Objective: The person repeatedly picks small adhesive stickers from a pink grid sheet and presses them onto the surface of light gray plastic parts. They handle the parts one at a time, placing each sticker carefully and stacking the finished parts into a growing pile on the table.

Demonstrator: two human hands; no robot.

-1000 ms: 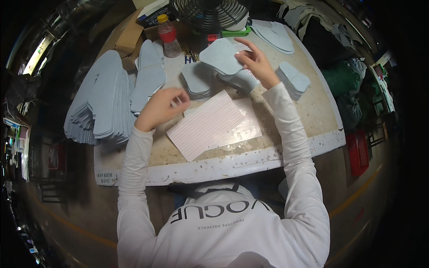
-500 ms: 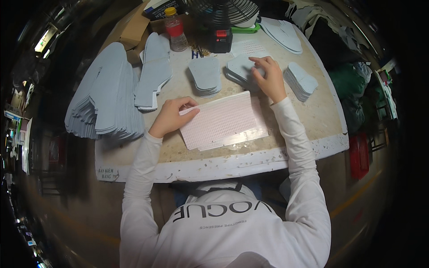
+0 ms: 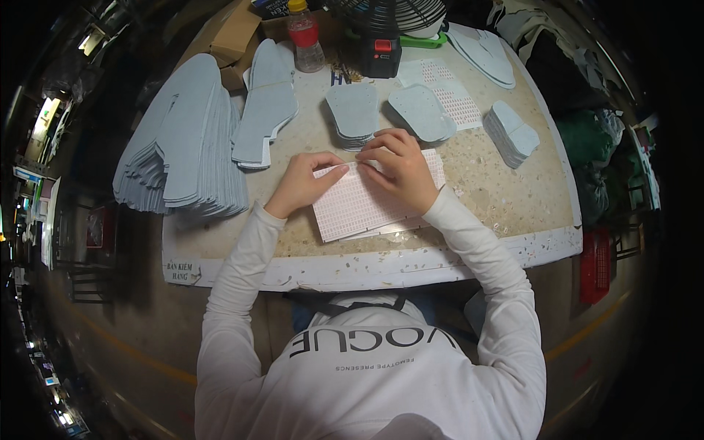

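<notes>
Left hand [image 3: 312,180] at the left end of the far edge of a pink-printed sheet [image 3: 367,202]; thumb on top, index at the edge, sheet pinched between, gap about nil. Right hand [image 3: 400,169] over the same far edge, just beside the left one; fingers bent, thumb and index tips close together at the sheet, other fingers loosely curled, slightly apart. Can't tell if the right fingers pinch anything, tips too small. Sheet lies on the table [image 3: 499,198], about mid-length of the near edge, set in from it; another sheet [image 3: 400,229] pokes out under its near side. Beyond the hands, mid-table: two short stacks of grey-blue cut pieces, left stack [image 3: 353,110] and right stack [image 3: 419,110], side by side, apart. Red-printed sheet [image 3: 460,108] right of these, partly under the right stack. Banded stack [image 3: 512,132] toward the right edge. Big stack [image 3: 191,132] along the left edge, long banded stack [image 3: 265,110] just beside it. Flat pieces [image 3: 484,55] at the far right corner. Far edge: bottle [image 3: 305,40] with yellow cap, black fan [image 3: 389,18]. Carton [image 3: 224,37] by the far left corner.
</notes>
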